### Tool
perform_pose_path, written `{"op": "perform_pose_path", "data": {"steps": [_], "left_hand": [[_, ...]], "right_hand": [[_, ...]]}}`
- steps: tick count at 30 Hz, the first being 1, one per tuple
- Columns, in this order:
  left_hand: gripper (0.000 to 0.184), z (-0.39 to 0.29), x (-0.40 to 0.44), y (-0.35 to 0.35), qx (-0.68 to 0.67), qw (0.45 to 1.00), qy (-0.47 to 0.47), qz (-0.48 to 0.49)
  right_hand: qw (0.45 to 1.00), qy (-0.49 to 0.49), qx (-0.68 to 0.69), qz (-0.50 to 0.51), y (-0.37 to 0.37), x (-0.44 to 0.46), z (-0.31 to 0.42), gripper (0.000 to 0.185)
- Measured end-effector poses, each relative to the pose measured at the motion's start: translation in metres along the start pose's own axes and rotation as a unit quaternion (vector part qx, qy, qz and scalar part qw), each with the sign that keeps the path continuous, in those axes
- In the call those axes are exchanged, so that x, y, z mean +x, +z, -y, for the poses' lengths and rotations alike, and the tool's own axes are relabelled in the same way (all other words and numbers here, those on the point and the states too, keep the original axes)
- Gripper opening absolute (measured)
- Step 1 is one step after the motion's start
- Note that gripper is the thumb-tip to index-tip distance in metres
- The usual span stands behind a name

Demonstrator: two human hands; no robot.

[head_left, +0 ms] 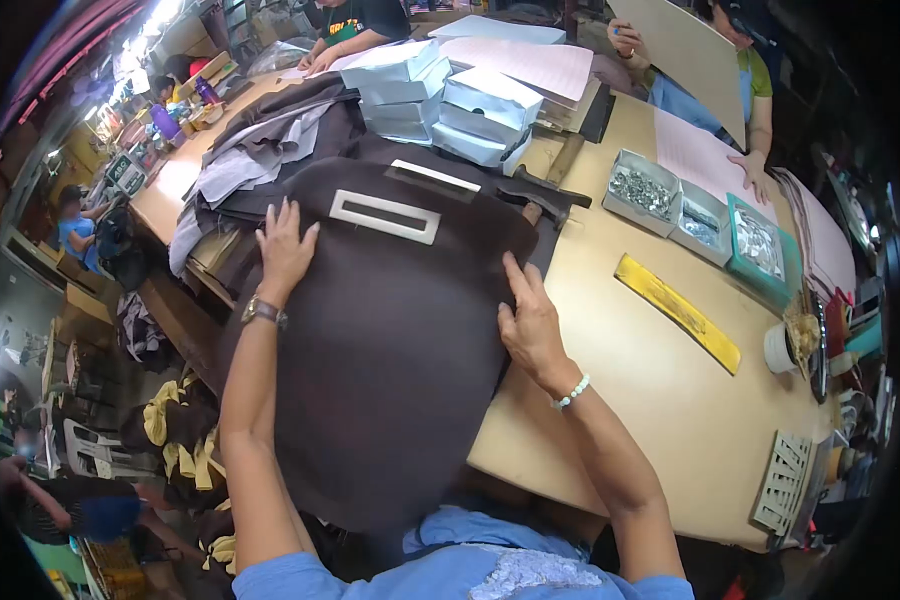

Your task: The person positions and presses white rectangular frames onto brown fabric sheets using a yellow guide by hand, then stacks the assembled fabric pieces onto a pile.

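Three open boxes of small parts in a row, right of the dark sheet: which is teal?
The rightmost box; its walls are teal, while the left box and middle box are pale grey.

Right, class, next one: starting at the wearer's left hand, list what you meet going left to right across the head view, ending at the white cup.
Left hand → nearer white frame → right hand → yellow strip → white cup.

my sheet (390, 370) is plain dark brown, the nearer frame (382, 228) white, my worktop (570, 420) pale tan; at three o'clock a strip (678, 312) is yellow, at two the paper (705, 160) pale pink, at twelve the boxes (485, 105) light blue.
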State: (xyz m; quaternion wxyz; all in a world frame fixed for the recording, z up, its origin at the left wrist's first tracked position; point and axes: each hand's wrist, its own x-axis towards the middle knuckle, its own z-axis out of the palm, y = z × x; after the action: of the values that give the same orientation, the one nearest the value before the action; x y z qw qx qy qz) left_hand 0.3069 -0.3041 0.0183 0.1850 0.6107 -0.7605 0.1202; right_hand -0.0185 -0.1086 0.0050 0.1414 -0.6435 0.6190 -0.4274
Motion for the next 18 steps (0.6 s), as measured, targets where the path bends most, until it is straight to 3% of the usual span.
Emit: {"op": "perform_pose_path", "data": {"steps": [6, 14, 18], "left_hand": [[0.059, -0.043, 0.064, 0.023, -0.004, 0.995, 0.040, -0.096], [0.073, -0.080, 0.077, 0.082, 0.042, 0.997, -0.037, 0.059], [0.073, -0.080, 0.074, 0.099, -0.088, 0.984, -0.103, 0.119]], "right_hand": [[0.995, -0.009, -0.047, -0.087, -0.002, 0.036, -0.029, 0.061], [0.983, 0.112, 0.079, -0.123, 0.014, 0.051, -0.061, 0.049], [0.978, 0.118, 0.104, -0.135, 0.011, 0.052, -0.061, 0.049]]}}
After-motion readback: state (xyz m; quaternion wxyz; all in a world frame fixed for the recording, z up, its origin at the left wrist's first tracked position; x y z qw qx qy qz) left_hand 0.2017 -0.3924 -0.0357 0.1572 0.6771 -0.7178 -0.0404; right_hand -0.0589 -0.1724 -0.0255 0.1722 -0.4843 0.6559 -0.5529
